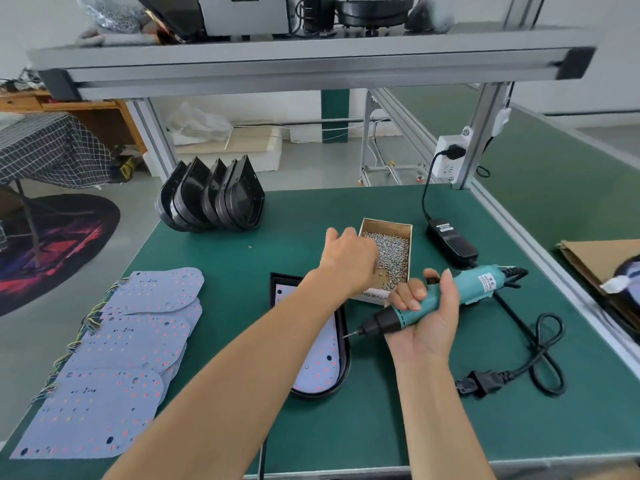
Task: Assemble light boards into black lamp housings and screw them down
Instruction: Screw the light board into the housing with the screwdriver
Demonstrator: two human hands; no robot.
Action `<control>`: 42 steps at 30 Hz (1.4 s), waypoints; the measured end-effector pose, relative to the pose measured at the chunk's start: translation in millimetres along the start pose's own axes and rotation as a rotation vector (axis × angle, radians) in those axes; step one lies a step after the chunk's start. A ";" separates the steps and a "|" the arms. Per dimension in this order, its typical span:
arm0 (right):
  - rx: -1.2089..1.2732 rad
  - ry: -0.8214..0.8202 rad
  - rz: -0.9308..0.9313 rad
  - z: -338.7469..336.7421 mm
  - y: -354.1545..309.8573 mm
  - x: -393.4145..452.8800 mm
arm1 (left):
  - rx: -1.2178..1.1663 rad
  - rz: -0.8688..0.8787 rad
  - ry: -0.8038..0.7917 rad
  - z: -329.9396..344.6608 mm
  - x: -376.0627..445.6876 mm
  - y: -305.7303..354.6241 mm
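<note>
While a light board (323, 355) already lies seated in a black lamp housing (343, 341) at the centre of the green bench (381, 427), the person's left hand (348, 252) reaches across the frame into a cardboard box of screws (389, 254) just above and to the right of the housing, its fingertips down among the screws and hidden from the camera, so whether it has pinched one yet cannot be told. The right hand (427, 317) holds a teal electric screwdriver (440, 299), fingers wrapped round the barrel, with the bit (351, 334) pointing left and hovering over the right rim of the housing. The step in hand appears to be fetching a screw for fastening the board; the next move likely calls for carrying one screw back to a hole in the board and bringing the bit down square on it. The housing sits directly below the left forearm, near both hands. Spare light boards (114, 358) fan out at lower left, and empty housings (211, 199) stand stacked on edge at upper left of the bench.
</note>
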State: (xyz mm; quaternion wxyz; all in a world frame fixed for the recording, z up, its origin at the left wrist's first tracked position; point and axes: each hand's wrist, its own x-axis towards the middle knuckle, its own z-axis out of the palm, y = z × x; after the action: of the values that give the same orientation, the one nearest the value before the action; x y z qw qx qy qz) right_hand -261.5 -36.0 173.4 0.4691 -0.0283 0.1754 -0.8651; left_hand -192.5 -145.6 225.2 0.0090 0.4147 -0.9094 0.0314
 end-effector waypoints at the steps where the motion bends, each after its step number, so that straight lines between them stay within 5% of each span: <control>1: 0.001 0.001 0.004 -0.4 0.3 -0.1 | 0.043 0.002 -0.008 2.8 3.4 2.3; 23: -0.032 0.006 0.006 -3.9 3.7 -1.1 | 0.124 0.017 0.046 22.0 21.5 5.0; 32: 0.024 0.016 0.001 -1.9 2.4 -2.0 | -0.837 -0.188 0.387 6.9 -68.5 -0.9; 37: 0.129 -0.013 0.049 0.6 2.7 -5.4 | -1.077 -0.439 0.404 12.1 -150.0 0.2; 42: 0.166 -0.032 0.077 11.0 5.2 -9.3 | -1.010 -0.538 0.529 6.7 -174.7 7.2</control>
State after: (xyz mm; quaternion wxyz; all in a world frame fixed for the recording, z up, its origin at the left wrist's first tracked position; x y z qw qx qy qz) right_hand -249.8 -34.0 183.0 0.5053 0.0036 0.0965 -0.8575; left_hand -83.2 -9.7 210.8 0.4356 0.5517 -0.6431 -0.3038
